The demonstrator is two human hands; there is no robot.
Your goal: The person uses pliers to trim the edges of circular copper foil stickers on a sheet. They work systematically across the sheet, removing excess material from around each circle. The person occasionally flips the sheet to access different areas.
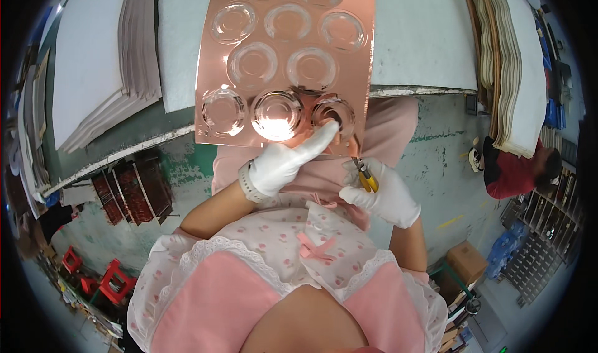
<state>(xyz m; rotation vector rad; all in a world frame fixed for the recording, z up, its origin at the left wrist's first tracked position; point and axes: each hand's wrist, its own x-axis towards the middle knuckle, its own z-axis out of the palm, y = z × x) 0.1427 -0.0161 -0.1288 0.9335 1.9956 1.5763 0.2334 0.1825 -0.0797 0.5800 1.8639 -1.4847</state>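
- Near the desk's left end, a stack of white-faced sheets lies with its fanned layers facing the middle.
- The left hand, in a white glove, reaches over the sheet's near edge, a finger stretched toward the near right ring; its other fingers are hidden, so I cannot tell whether they grip.
- The copper-coloured sheet, covered in raised rings, lies ahead of both hands. Its long axis runs away from the person, and its near end juts past the desk's front edge, above the lap.
- The pliers-like tool, yellow-handled, points forward at the sheet's near right corner; whether its tips bite is too small to tell.
- The right hand, also gloved, is closed round that tool, just off this corner and nearer to it than the left.
- Toward the desk's right end stands another stack.
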